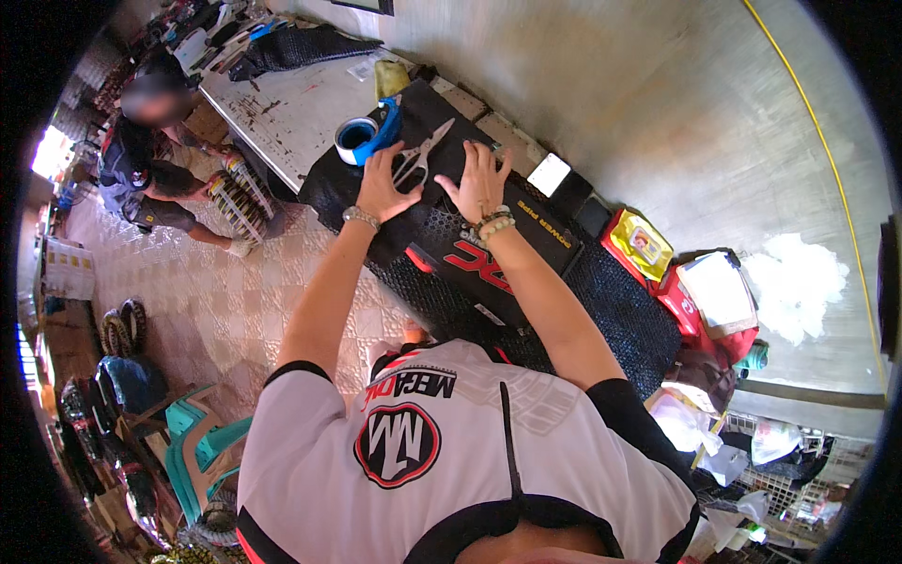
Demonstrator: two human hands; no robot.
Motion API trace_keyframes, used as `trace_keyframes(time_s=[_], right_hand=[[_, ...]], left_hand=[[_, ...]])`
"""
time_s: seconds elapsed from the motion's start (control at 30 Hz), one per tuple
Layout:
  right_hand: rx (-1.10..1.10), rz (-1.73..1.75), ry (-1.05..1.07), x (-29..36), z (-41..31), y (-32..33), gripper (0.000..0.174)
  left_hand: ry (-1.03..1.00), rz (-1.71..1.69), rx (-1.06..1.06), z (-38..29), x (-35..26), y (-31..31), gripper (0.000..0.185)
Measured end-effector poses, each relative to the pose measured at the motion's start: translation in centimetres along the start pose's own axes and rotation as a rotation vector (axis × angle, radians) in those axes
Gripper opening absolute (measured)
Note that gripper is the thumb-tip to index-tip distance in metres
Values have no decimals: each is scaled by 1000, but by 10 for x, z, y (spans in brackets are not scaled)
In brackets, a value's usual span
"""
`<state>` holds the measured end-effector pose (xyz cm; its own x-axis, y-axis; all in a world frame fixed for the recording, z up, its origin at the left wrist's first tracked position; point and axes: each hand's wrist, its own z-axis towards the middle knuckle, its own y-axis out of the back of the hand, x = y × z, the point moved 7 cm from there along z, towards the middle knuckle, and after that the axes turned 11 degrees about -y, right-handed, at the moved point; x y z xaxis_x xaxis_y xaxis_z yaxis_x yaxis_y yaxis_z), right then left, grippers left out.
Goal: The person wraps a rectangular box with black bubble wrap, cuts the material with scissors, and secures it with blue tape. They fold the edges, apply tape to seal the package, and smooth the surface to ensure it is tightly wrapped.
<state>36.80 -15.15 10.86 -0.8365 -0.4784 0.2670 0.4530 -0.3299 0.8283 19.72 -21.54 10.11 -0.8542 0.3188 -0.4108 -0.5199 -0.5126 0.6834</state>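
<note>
My left hand (pixel 386 185) hovers with thumb and fingers spread around the handle end of a pair of metal scissors (pixel 423 156). The scissors lie on black sheeting, blades pointing away from me. Just beyond my left fingertips stands a blue tape dispenser (pixel 386 130) with a wide roll of tape (pixel 354 139). To the right, my right hand (pixel 480 182) is held with its fingers apart and nothing in it. Below both hands lies a black printed box (pixel 468 271) with red and yellow lettering, partly covered by my right forearm.
Black bubble wrap (pixel 620 324) covers the near table. By the wall are a phone (pixel 549 175), a yellow wipes pack (pixel 640 243) and papers (pixel 719 292). A bare light tabletop (pixel 282 106) extends beyond. At left, a person (pixel 158 169) bends over ringed bundles (pixel 239 201); green plastic chairs (pixel 187 451) stand nearer.
</note>
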Motion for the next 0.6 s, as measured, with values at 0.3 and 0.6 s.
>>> trace_keyframes(time_s=[0.3,0.6], right_hand=[[22,-109,13,-12,-3,-10,92],[934,1224,-69,27,-43,150,43]], left_hand=[[198,395,7,-37,-17,0,55],[207,-1638,210,15,-120,8,104]])
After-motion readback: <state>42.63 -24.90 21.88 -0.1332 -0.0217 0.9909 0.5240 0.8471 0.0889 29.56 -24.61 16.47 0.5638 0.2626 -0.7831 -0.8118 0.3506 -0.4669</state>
